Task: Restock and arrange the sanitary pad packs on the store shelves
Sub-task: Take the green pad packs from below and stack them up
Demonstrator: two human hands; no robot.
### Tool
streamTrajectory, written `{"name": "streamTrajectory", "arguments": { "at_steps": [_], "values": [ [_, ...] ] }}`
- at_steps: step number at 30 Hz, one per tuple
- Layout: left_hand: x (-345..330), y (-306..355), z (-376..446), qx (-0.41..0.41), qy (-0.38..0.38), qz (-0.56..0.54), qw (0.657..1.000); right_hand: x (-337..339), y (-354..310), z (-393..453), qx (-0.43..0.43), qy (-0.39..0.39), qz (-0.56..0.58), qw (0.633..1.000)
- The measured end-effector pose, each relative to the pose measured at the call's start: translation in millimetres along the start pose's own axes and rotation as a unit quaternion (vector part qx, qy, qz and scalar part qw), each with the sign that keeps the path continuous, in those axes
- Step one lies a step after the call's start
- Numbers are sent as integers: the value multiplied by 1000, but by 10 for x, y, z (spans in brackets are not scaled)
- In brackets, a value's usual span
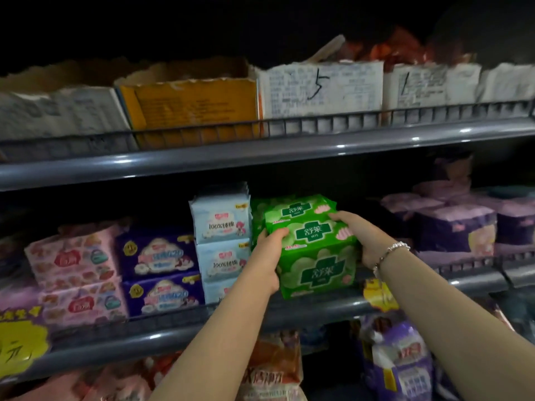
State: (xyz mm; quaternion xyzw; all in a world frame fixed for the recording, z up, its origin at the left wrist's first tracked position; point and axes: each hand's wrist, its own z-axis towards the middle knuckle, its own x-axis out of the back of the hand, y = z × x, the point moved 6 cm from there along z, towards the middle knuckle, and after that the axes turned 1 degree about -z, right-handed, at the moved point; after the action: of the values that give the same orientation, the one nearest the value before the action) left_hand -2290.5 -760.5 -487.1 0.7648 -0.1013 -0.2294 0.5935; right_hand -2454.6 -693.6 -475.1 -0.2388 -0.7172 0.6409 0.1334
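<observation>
Together, the left hand (pixel 267 256) and right hand (pixel 362 238) grasp a stack of glossy green plastic pad packs (pixel 312 244) from either side. It sits tilted at the grey metal middle shelf (pixel 318 309) front, just right of pale blue packs (pixel 221 241).

Dim shop aisle, grey metal shelves (pixel 260 151) with wire rails, stacked sanitary pad packs (pixel 221 224), yellow price tag (pixel 21 340), numbered cartons (pixel 321 88) above
</observation>
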Motion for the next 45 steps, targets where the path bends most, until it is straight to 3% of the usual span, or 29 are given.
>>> {"name": "streamTrajectory", "arguments": {
  "at_steps": [8, 13, 15, 19, 22, 25, 28, 37, 42, 45],
  "values": [
    [-134, 422, 944, -31, 58, -28, 997, -135, -301, 1046, -27, -17, 19, 999],
    [116, 146, 1701, -44, 130, -95, 986, -312, -183, 1412, -46, -11, 51, 998],
    [163, 22, 1566, -59, 162, -96, 980, -362, -152, 1455, -32, -5, 79, 996],
    [23, -76, 1030, -151, 189, 36, 970, -431, 68, 1495, -2, -32, 112, 993],
    [1, -138, 1038, -175, 217, 95, 956, -385, 262, 1464, 55, -42, 112, 991],
    [0, -87, 1043, -184, 250, 97, 946, -404, 376, 1407, 124, -62, 5, 990],
    [33, -96, 961, -194, 295, 112, 929, -423, 372, 1410, 140, -53, -86, 985],
    [-103, -381, 772, -230, 254, 211, 916, -529, 347, 1447, 164, -29, -161, 973],
    [-10, -421, 641, -245, 252, 225, 909, -481, 346, 1283, 184, 56, -168, 967],
    [154, -326, 395, -289, 311, 254, 869, -465, 445, 1113, 215, 98, -177, 955]
  ]
}}
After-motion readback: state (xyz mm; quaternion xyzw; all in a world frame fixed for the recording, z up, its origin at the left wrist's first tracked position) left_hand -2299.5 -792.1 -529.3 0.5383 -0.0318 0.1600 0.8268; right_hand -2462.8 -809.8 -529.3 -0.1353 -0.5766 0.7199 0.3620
